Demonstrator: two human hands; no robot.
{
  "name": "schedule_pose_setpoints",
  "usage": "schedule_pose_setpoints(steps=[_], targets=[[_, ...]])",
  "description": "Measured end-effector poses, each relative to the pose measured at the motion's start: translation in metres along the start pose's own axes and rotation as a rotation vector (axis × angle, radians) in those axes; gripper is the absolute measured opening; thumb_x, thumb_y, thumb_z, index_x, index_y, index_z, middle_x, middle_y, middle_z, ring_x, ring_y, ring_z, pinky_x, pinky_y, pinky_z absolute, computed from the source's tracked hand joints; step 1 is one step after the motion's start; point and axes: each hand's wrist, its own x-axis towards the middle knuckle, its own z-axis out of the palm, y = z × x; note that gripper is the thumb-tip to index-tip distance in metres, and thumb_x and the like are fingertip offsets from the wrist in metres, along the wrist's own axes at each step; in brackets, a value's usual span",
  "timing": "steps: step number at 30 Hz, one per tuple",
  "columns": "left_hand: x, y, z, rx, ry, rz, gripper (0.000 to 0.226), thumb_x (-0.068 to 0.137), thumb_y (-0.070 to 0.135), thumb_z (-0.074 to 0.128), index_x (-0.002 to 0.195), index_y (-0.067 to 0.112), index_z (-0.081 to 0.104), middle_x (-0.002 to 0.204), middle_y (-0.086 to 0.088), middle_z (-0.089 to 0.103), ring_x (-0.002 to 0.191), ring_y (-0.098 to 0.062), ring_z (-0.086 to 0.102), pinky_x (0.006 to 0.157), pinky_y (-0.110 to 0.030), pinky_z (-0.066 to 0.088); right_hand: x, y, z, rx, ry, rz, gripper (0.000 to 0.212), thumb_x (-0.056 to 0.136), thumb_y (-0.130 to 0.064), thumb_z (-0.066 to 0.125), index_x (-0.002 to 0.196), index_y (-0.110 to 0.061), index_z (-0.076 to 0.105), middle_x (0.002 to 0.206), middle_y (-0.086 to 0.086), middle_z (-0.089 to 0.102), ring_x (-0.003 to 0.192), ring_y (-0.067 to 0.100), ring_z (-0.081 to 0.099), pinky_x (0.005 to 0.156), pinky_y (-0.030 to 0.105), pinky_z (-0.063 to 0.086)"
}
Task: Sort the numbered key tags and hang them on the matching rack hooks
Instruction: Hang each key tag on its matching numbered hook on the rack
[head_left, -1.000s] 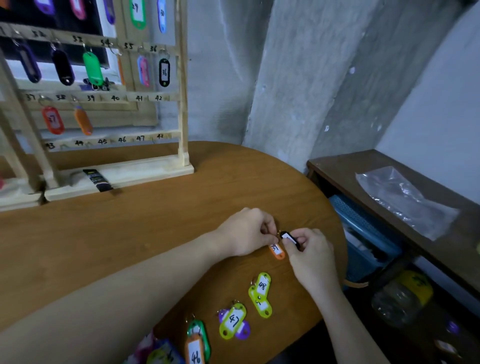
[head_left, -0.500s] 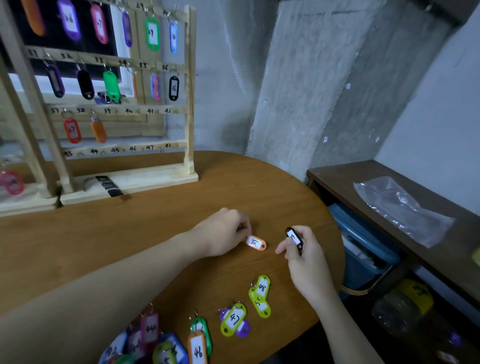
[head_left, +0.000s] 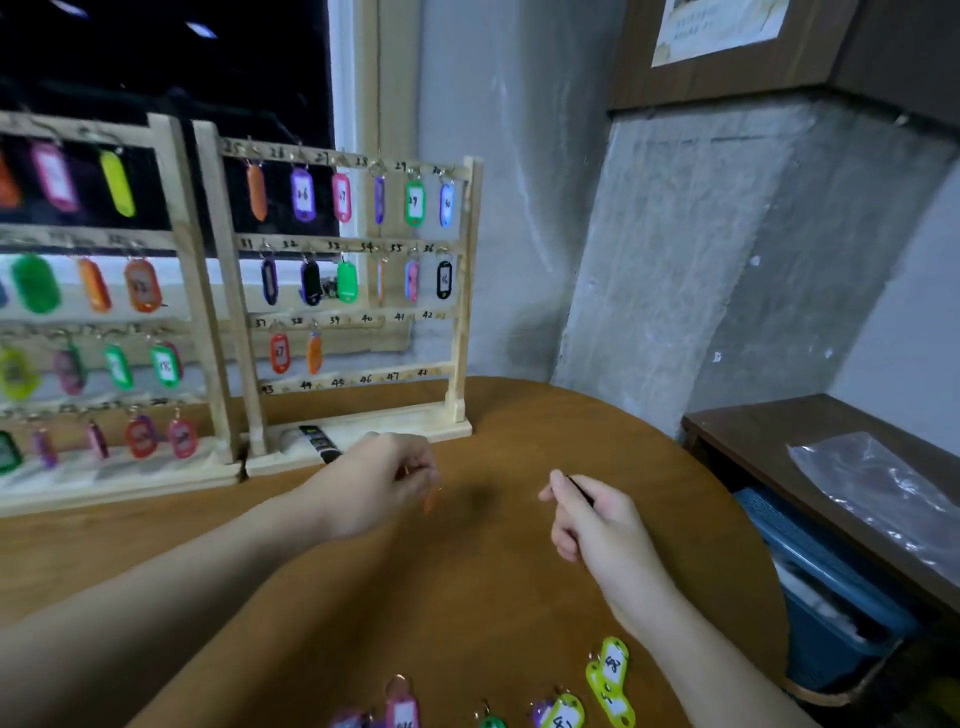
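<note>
Orange key tag (head_left: 432, 500) pinched in left hand (head_left: 382, 480), black key tag (head_left: 581, 489) gripped in right hand (head_left: 597, 519) at three o'clock, wooden rack (head_left: 462, 291) at eleven o'clock

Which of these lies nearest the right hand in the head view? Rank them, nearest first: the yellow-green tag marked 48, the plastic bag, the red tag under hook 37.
From the right hand:
1. Yellow-green tag marked 48, on the table just below the wrist.
2. Plastic bag, on the side shelf to the right.
3. Red tag under hook 37, hanging on the rack, far left and behind.
</note>
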Motion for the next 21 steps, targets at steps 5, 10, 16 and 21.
schedule_pose_setpoints(steps=[5, 10, 16, 21], targets=[[-0.008, -0.033, -0.055, 0.039, 0.163, -0.107, 0.023, 0.097, 0.020, 0.062, 0.077, 0.033, 0.063, 0.074, 0.010, 0.067, 0.070, -0.002, 0.063, 0.063, -0.020, 0.046, 0.027, -0.034, 0.051, 0.040, -0.109, -0.036, 0.033, 0.106, -0.030, 0.052, 0.092, -0.006, 0.071, 0.063, 0.004, 0.045, 0.059, 0.021, 0.043, 0.057, 0.030, 0.037], [-0.003, -0.060, -0.095, 0.031, 0.353, -0.170, 0.025, 0.096, 0.020, 0.064, 0.074, 0.030, 0.065, 0.072, 0.010, 0.070, 0.068, -0.001, 0.063, 0.062, -0.025, 0.047, 0.062, -0.056, 0.100, -0.036, -0.171, -0.101, 0.028, 0.106, -0.020, 0.049, 0.094, -0.007, 0.071, 0.059, 0.002, 0.060, 0.049, 0.018, 0.051, 0.054, 0.028, 0.041], [0.012, -0.084, -0.121, 0.032, 0.448, -0.219, 0.025, 0.097, 0.018, 0.064, 0.074, 0.026, 0.066, 0.069, 0.011, 0.069, 0.063, 0.006, 0.061, 0.060, -0.015, 0.044, 0.099, -0.081, 0.149, -0.121, -0.232, -0.140, 0.021, 0.106, -0.019, 0.048, 0.097, -0.007, 0.064, 0.059, 0.002, 0.066, 0.042, 0.020, 0.053, 0.050, 0.022, 0.045], [0.027, -0.087, -0.127, 0.030, 0.461, -0.209, 0.019, 0.099, 0.025, 0.062, 0.082, 0.025, 0.068, 0.070, 0.010, 0.069, 0.062, 0.003, 0.063, 0.057, -0.012, 0.048, 0.124, -0.094, 0.180, -0.200, -0.191, -0.194, 0.026, 0.105, -0.021, 0.047, 0.091, -0.008, 0.065, 0.065, 0.001, 0.071, 0.045, 0.020, 0.058, 0.055, 0.026, 0.048]])
